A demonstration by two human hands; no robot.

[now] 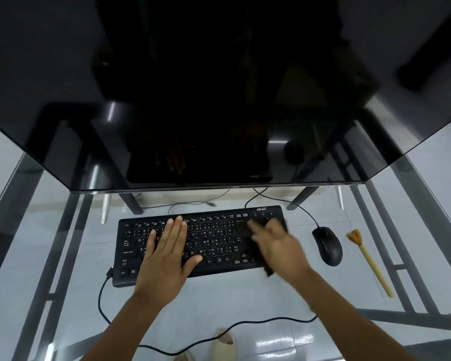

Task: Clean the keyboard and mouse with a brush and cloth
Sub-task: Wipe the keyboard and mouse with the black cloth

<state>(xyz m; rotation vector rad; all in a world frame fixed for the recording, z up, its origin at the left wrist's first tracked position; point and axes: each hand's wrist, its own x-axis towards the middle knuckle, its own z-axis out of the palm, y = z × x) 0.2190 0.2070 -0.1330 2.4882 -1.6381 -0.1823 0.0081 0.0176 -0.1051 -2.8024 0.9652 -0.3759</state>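
My left hand (pixel 167 246) lies flat on the left half of the black Acer keyboard (pixel 214 238), fingers straight and spread a little across the letter rows, thumb out toward the bottom row, pinning the board to the glass desk (pixel 245 298); my right hand (pixel 276 243) is over the right end of the keyboard, blurred, pressing a dark cloth (pixel 245 235) onto the keys there; the cloth covers the block of keys at that end and a corner of it hangs off the near edge of the board; whether my right fingers are curled into the cloth or laid flat on it I cannot tell through the blur.

The black wired mouse (pixel 327 246) sits just to the right of the keyboard, apart from it, its cable running away toward the monitor; farther right again lies the brush (pixel 370 261), a pale wooden handle with orange-tan bristles fanned at the far end, the handle angled toward me and to the right; neither hand touches mouse or brush.

The keyboard cable (pixel 102 300) leaves the near left corner and loops down and across under my forearms; the dark monitor screen (pixel 219 100) fills the upper part of the view, off, faintly mirroring my hands and the mouse; through the glass I see pale floor tiles, the desk's metal frame, and a light-coloured sandal (pixel 225 345) at the bottom.
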